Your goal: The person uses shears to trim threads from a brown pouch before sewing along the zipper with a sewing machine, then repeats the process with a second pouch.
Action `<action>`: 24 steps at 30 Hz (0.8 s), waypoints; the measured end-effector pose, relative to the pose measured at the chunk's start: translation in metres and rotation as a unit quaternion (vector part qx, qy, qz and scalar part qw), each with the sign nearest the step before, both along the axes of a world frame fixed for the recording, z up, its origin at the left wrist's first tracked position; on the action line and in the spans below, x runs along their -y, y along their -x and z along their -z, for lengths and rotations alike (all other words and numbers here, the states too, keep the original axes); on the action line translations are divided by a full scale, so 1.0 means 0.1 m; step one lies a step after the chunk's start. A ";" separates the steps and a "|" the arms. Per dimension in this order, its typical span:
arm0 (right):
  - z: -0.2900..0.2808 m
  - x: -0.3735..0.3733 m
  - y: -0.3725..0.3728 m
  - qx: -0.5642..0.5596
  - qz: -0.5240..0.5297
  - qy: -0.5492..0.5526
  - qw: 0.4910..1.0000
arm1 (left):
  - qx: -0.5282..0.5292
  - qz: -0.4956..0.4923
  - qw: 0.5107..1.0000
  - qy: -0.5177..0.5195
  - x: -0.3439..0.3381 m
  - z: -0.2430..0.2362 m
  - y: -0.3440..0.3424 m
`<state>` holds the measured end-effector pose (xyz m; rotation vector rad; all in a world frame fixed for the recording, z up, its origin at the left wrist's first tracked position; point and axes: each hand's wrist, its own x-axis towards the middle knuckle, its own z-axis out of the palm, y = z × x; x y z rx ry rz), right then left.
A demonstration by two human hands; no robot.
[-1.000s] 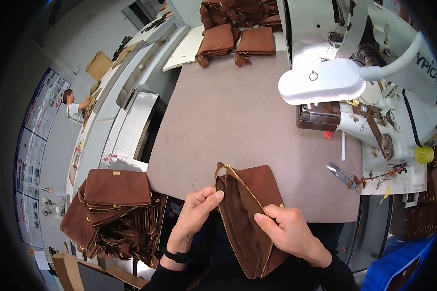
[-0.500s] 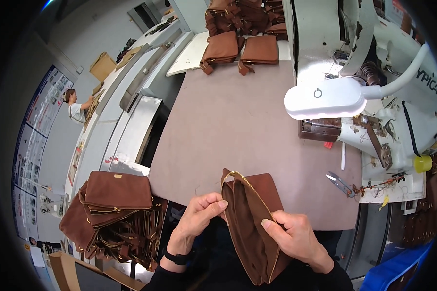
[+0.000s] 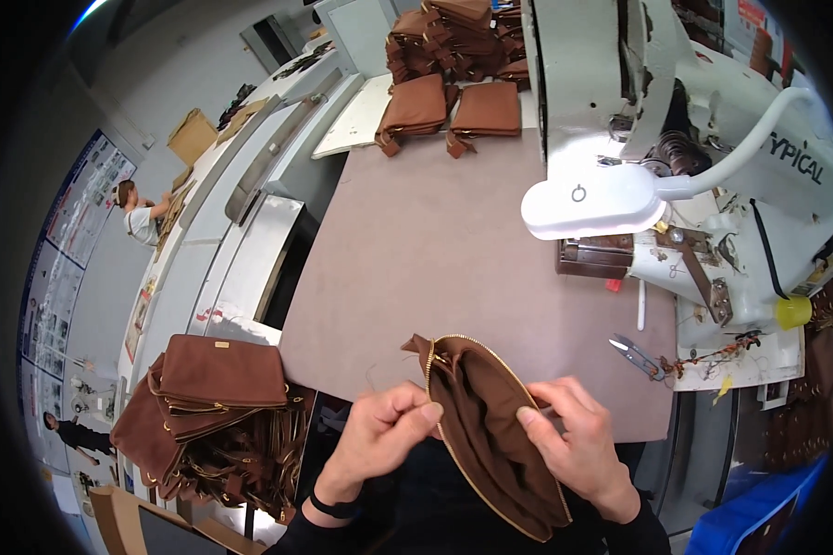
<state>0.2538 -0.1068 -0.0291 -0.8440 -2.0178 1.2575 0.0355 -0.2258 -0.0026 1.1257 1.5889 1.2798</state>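
Between my hands is a brown zippered pouch (image 3: 491,416), its mouth spread wide so the brown lining shows. A gold-toothed zipper runs along both edges of the opening. My left hand (image 3: 386,435) pinches the pouch's left edge between thumb and fingers. On the opposite edge, my right hand (image 3: 578,439) grips with the thumb on the inner side and the fingers behind. The pouch's upper end, with a small tab, lies over the near edge of the worktable (image 3: 416,240); its lower end hangs toward my body.
A sewing machine (image 3: 611,83) with a white lamp (image 3: 592,201) stands at the right. Thread snips (image 3: 637,357) lie near it. Brown pouches are heaped at lower left (image 3: 222,370) and at the far edge (image 3: 416,104). A blue bin (image 3: 759,509) is at lower right. A person (image 3: 139,215) works at far left.
The pouch has been turned and opened wider, its outer back panel no longer showing at the right. Both hands have shifted slightly to the right, keeping hold of its edges.
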 end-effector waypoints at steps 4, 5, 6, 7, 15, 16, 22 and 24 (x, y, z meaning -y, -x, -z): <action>-0.17 -0.01 -0.16 -0.074 0.058 -0.190 0.977 | -0.163 0.086 0.979 -0.090 -0.22 -0.06 -0.40; -0.18 -0.01 -0.21 -0.082 0.023 -0.153 0.985 | -0.185 0.091 0.972 -0.113 -0.30 -0.02 -0.53; -0.19 -0.01 -0.26 -0.068 -0.011 -0.113 0.991 | -0.225 0.100 0.956 -0.159 -0.40 0.04 -0.63; -0.17 -0.02 -0.29 -0.050 -0.014 -0.035 0.998 | -0.249 0.106 0.944 -0.188 -0.48 0.10 -0.71; 0.31 -0.11 -0.50 -0.105 0.078 0.221 0.966 | -0.291 0.126 0.890 -0.329 -0.79 0.38 -0.84; 0.37 -0.11 -0.49 -0.125 0.069 0.252 0.957 | -0.322 0.078 0.876 -0.350 -0.82 0.38 -0.79; 0.46 -0.05 -0.49 -0.145 0.022 0.336 0.930 | -0.242 0.048 0.955 -0.163 -0.77 0.32 -0.51; 0.42 -0.05 -0.49 -0.149 0.014 0.340 0.928 | -0.203 0.079 0.965 -0.146 -0.75 0.27 -0.36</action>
